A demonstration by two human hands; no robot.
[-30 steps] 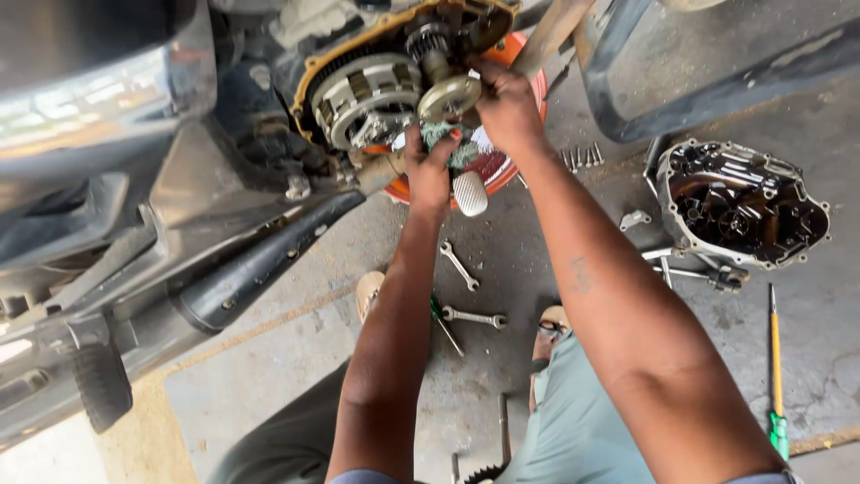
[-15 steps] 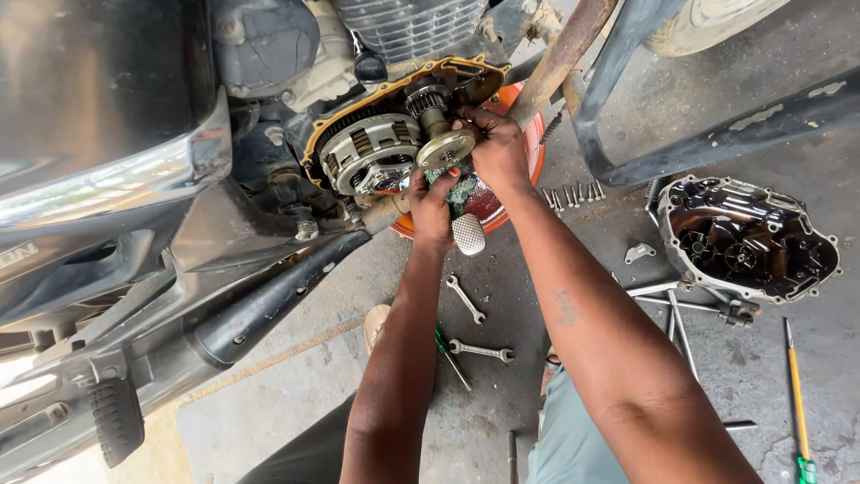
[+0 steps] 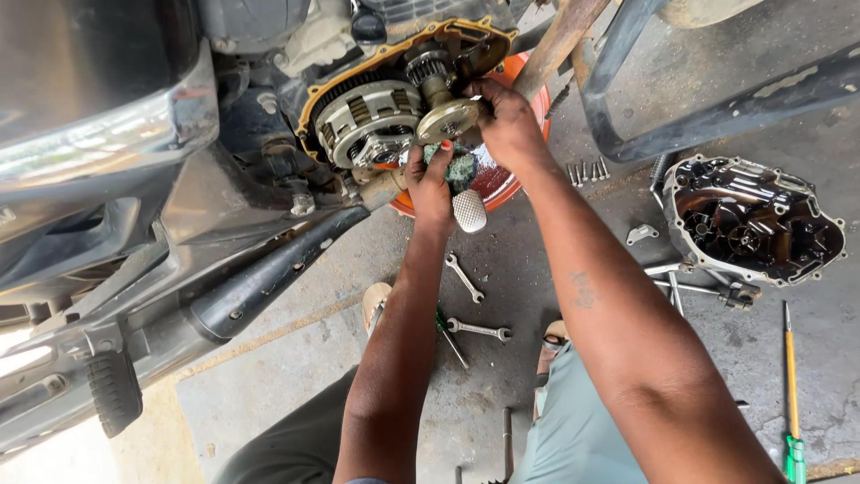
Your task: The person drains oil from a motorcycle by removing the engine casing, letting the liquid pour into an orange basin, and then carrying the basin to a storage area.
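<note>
A motorcycle engine with its side cover off shows the clutch assembly point(image 3: 369, 121) inside a casing with an orange gasket rim point(image 3: 394, 49). My right hand point(image 3: 506, 121) grips a round brass-coloured metal part point(image 3: 448, 119) at the shaft just right of the clutch. My left hand point(image 3: 432, 184) is below it, pressing a green rag point(image 3: 459, 168) against the engine's underside. A metal foot pedal point(image 3: 469, 211) sticks out just beneath my left hand.
An orange drain pan point(image 3: 497, 184) sits under the engine. The removed engine cover point(image 3: 752, 220) lies right on the concrete, bolts point(image 3: 587, 170) beside it. Two wrenches point(image 3: 466, 278) point(image 3: 479, 330) and a yellow screwdriver point(image 3: 790, 376) lie on the floor. The exhaust pipe point(image 3: 269, 278) runs left.
My view has shifted, so the engine sits a little lower and to the right in it. Both hands stay at the shaft and rag, with little visible change in grip.
</note>
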